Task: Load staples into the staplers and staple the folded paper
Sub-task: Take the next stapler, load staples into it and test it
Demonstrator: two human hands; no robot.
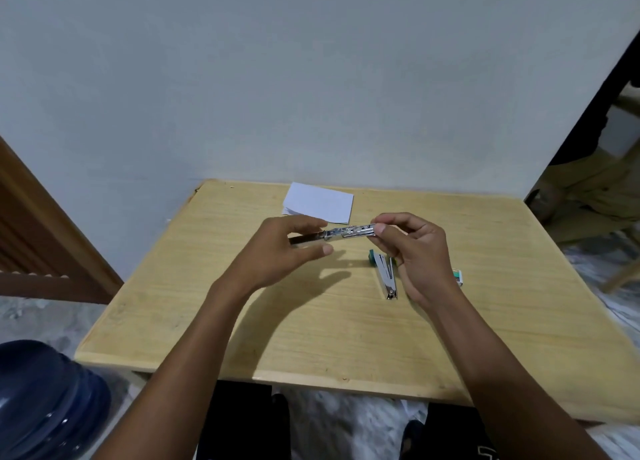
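Note:
I hold a silver stapler (pixel 349 232) level above the wooden table (pixel 311 321). My left hand (pixel 277 251) grips its left end. The thumb and fingers of my right hand (pixel 415 251) pinch its right end, where the metal staple channel shows. A second stapler (pixel 386 274), silver with a teal end, lies on the table just below my right hand. The folded white paper (pixel 320 203) rests near the table's far edge. A small staple box (pixel 458 276) sits to the right of my right hand.
A pale wall rises close behind the table. At the lower left stands a dark blue plastic container (pixel 45 400). A brown wooden frame (pixel 41 237) is at the left, and a chair leg (pixel 620 276) at the right.

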